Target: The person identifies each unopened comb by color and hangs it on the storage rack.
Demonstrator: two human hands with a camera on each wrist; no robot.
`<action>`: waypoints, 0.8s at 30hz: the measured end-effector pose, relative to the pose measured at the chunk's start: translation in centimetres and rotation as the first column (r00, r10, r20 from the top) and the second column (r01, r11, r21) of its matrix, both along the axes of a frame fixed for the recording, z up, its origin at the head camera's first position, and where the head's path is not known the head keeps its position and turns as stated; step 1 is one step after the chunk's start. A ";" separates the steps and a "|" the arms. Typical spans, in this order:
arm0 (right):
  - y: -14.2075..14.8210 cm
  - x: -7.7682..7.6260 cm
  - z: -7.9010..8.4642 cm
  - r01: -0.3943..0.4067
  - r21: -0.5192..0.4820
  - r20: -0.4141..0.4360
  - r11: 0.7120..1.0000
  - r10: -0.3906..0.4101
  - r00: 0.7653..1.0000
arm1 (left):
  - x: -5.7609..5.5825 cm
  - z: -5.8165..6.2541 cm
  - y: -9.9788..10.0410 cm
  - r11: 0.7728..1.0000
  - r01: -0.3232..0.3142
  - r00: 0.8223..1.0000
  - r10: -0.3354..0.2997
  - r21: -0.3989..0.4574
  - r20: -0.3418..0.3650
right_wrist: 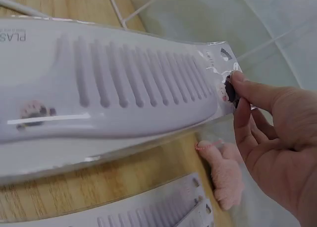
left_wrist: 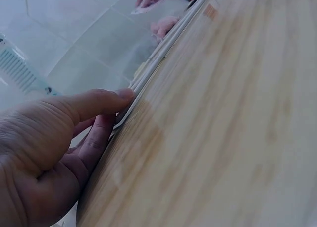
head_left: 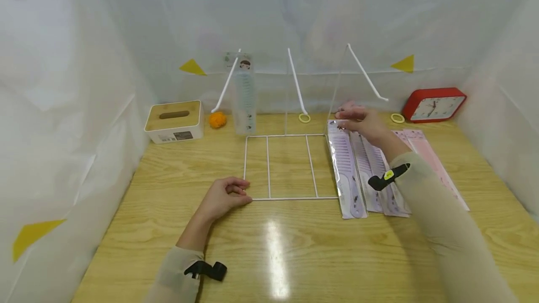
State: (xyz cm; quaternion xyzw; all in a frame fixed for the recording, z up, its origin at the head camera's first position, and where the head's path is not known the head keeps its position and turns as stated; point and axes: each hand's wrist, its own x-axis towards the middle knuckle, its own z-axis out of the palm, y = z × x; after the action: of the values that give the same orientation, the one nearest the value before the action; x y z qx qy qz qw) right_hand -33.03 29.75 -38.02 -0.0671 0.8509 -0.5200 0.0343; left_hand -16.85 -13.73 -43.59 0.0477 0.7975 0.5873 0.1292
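A white wire display rack (head_left: 294, 198) stands on the table, three long hooks rising at its back. My left hand (head_left: 223, 195) holds the rack's front left corner between thumb and fingers. With thumb and fingertips, my right hand (head_left: 370, 127) pinches the top end of a packaged purple comb (head_left: 346, 167); in the right wrist view this comb (right_wrist: 148, 83) is tilted above the other packs. More packaged purple combs (head_left: 370, 186) lie beside it, partly under my right forearm. A packaged teal comb (head_left: 244, 97) hangs upright from the left hook.
Pink packs (head_left: 433, 162) lie at the right. Along the back are a wooden-topped tissue box (head_left: 174, 123), an orange ball (head_left: 217, 119), yellow rings (head_left: 304, 118), a pink plush thing (right_wrist: 225, 175) and a red clock (head_left: 435, 105). White sheeting (head_left: 84, 106) encloses the table.
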 end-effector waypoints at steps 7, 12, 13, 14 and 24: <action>0.6 3.7 4.1 0.010 -0.030 0.089 0.999 -0.007 0.996 | 0.3 -0.1 0.3 1.000 -0.007 1.000 0.007 -0.002 0.005; 0.8 7.2 6.8 0.057 -0.244 0.117 0.968 -0.028 0.993 | 0.5 -0.2 0.2 1.000 -0.016 1.000 0.016 -0.016 0.013; 0.7 8.0 7.3 0.053 -0.296 0.109 0.954 -0.022 0.994 | 0.6 -0.2 0.2 1.000 -0.016 1.000 0.016 -0.020 0.013; 0.7 8.7 7.7 0.041 -0.355 0.093 0.934 -0.008 0.996 | 0.6 -0.2 0.2 1.000 -0.016 1.000 0.017 -0.024 0.012; -0.1 14.6 10.8 -0.249 -0.516 -0.154 0.820 0.197 0.968 | 0.1 -0.2 0.0 1.000 -0.028 0.999 0.028 -0.010 -0.028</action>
State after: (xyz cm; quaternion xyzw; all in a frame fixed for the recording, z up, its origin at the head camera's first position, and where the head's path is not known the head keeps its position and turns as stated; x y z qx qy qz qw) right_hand -18.40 29.70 -27.22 -0.1972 0.6606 -0.7235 0.0350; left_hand -16.78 -13.70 -43.78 0.0438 0.8028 0.5844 0.1101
